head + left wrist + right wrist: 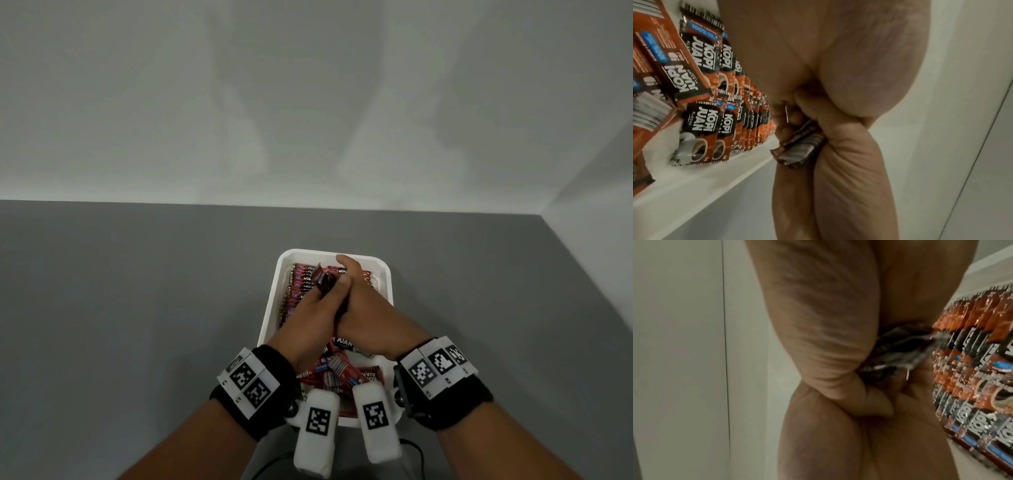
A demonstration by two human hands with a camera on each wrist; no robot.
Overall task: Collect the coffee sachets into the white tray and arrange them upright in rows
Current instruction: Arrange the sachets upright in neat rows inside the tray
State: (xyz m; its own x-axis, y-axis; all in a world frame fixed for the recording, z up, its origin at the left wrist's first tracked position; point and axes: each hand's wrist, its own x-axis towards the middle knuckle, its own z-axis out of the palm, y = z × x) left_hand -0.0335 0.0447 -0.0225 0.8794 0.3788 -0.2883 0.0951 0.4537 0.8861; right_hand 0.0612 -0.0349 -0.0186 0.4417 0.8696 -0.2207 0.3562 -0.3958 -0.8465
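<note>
Both hands are pressed palm to palm over the middle of the white tray [270, 318], with a small stack of sachets [323, 280] clamped between them: left hand [310, 317] has fingers and thumb curled round the stack, right hand [368, 318] closes on it from the other side, thumb on top. Stack end pokes out past the left thumb; the left wrist view shows its dark crimped edges [797, 149] fanned slightly. Likely squaring the edges so the bundle drops in as one upright block rather than singly. Standing rows of sachets [298, 291] fill the tray's far-left part, packed face to face, leaning on the far and left walls, so each holds the next up. Loose sachets [337, 373] lie flat and crossed at the near end of the tray, not yet sorted. Tray sits at the near edge of the grey table [137, 291], right of centre. Print on the packs reads "KOPI JUAN", "KLASIKO" beneath, blue tag starting "100%"; coffee cup graphic, barcode on the backs. Smaller print unreadable.
</note>
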